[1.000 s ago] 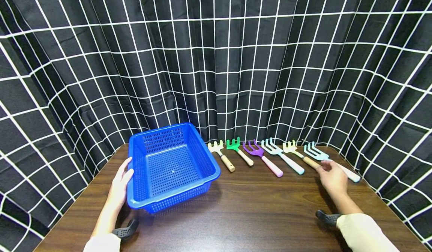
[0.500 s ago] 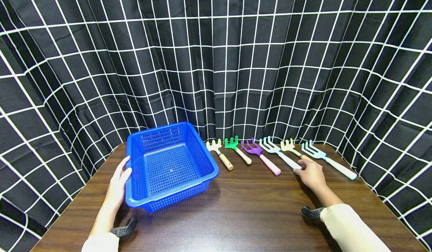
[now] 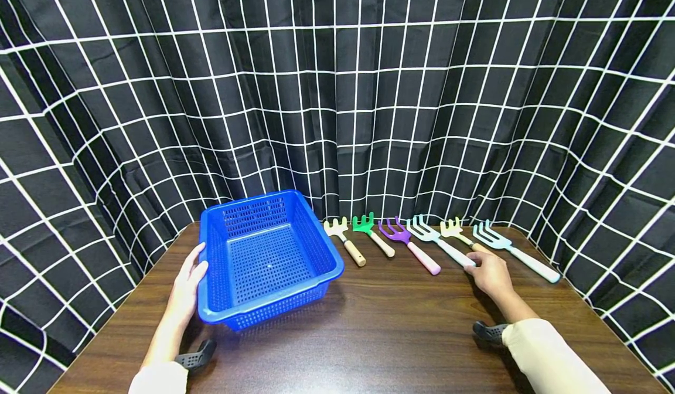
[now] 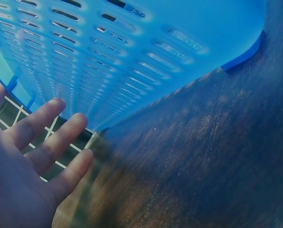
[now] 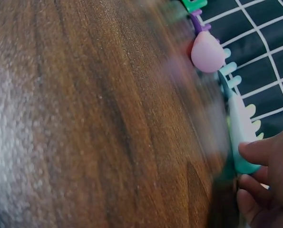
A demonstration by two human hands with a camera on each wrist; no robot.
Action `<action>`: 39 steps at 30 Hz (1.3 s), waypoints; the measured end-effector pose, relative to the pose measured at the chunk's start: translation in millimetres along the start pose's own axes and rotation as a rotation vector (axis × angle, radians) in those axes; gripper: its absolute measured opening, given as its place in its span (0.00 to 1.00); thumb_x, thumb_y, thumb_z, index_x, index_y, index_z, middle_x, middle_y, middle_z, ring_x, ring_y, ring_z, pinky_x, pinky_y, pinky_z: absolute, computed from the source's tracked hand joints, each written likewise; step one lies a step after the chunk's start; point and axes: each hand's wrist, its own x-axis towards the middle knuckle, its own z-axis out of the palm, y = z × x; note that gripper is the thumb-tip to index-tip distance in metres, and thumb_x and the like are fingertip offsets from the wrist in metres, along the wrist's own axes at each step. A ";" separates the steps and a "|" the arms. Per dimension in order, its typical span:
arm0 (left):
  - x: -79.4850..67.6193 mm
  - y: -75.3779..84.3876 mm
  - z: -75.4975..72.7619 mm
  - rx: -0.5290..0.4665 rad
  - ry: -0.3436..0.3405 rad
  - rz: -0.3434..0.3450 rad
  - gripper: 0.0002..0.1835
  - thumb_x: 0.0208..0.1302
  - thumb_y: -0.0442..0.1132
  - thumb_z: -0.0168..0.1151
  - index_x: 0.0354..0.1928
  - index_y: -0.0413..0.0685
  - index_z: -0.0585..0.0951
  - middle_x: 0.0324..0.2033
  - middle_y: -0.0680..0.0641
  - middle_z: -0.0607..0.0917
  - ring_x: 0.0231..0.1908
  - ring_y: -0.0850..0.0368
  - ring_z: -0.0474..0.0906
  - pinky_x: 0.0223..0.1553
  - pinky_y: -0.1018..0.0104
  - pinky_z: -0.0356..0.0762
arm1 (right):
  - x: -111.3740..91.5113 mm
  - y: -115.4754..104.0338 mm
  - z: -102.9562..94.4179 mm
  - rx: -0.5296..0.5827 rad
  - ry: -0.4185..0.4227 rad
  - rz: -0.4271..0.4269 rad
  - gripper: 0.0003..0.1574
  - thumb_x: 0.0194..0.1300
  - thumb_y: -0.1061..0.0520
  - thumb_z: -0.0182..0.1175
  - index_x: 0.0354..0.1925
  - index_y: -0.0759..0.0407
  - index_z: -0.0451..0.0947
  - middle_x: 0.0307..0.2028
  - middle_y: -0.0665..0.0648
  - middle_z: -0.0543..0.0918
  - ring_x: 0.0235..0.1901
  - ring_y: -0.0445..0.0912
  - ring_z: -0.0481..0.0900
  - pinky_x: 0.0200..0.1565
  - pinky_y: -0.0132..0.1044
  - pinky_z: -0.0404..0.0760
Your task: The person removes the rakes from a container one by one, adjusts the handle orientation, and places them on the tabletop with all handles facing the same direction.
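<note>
My left hand rests against the left side of a blue plastic basket. In the left wrist view its straight, spread fingers lie beside the slotted basket wall. On the right, my right hand pinches the handle end of a light blue hand rake with a white handle. The right wrist view shows the thumb on top of that handle and the fingers curled below its teal end. A yellow rake with a wooden handle lies just beyond, its handle partly hidden by this hand.
Left of the held rake lie a purple rake with a pink handle, a green rake and a cream rake. Another light blue rake lies far right. A black gridded curtain surrounds the wooden table.
My right hand has moved left, from over the wooden handle of the yellow rake to the light blue rake's handle end, and pinches it. The left hand and basket stay put.
</note>
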 end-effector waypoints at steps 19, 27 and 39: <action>-0.5 1.2 1.5 0.016 -0.003 -0.018 0.28 0.78 0.47 0.40 0.75 0.47 0.54 0.59 0.31 0.69 0.40 0.66 0.80 0.37 0.67 0.80 | -5.4 0.4 -5.4 0.016 -0.005 0.032 0.20 0.54 0.65 0.68 0.45 0.74 0.78 0.43 0.73 0.81 0.44 0.68 0.77 0.42 0.58 0.73; -0.8 3.2 -1.0 0.011 -0.011 0.025 0.27 0.78 0.46 0.41 0.74 0.45 0.55 0.49 0.54 0.77 0.40 0.65 0.80 0.37 0.68 0.80 | -13.4 -6.9 -10.9 0.051 0.058 0.032 0.19 0.55 0.63 0.68 0.45 0.71 0.78 0.34 0.69 0.82 0.36 0.63 0.79 0.36 0.55 0.72; 1.2 6.2 -0.8 0.042 -0.016 -0.004 0.28 0.78 0.47 0.41 0.75 0.46 0.54 0.58 0.29 0.69 0.40 0.68 0.79 0.37 0.70 0.79 | -19.1 -28.8 -15.8 0.091 0.089 -0.008 0.19 0.55 0.64 0.69 0.45 0.71 0.79 0.34 0.67 0.82 0.34 0.59 0.78 0.35 0.51 0.72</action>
